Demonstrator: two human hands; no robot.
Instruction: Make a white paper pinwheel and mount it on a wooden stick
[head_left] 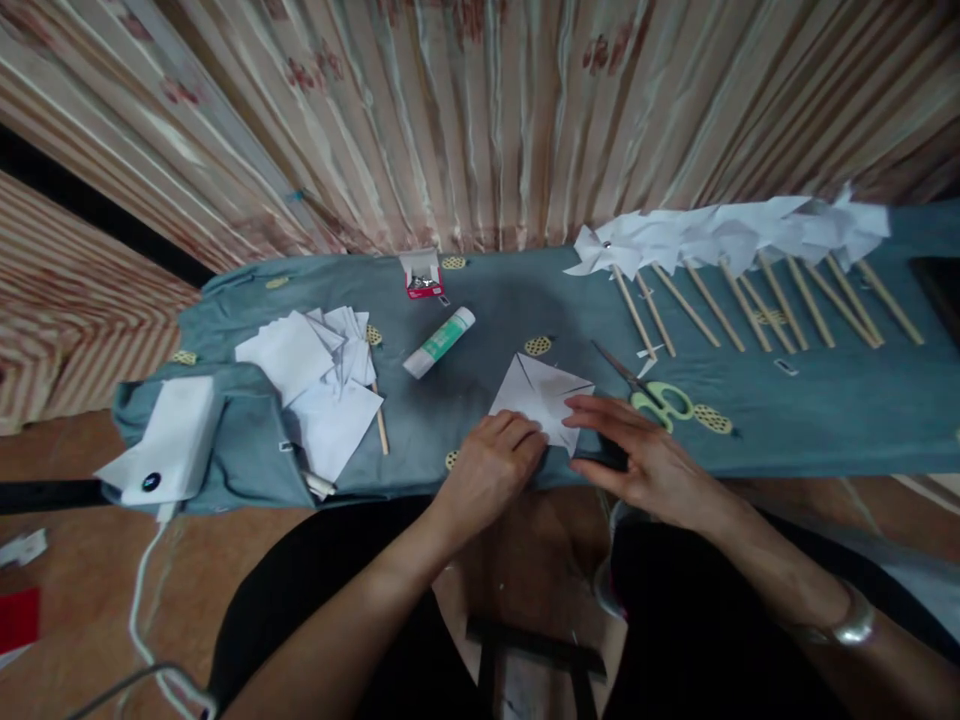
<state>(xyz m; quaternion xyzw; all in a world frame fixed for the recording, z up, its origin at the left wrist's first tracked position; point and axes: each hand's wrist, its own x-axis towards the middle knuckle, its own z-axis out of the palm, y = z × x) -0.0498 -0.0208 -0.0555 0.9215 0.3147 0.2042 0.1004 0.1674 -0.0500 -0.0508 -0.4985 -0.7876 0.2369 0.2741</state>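
Observation:
A white paper square with slits cut in from its corners lies in front of me, close to the table's near edge. Curled fingers of my left hand press on its lower left side; their tips are partly hidden. My right hand is at the paper's right side, thumb and fingers spread apart, fingertips at its edge. Just beyond my right hand lie scissors with light green handles. Farther back on the left is a glue stick with a green and white label.
Paper pinwheels on wooden sticks stand in a row at back right. A small red box holds metal pieces. Cut paper sheets are piled left, beside a white power bank with a cable. A curtain hangs behind the table.

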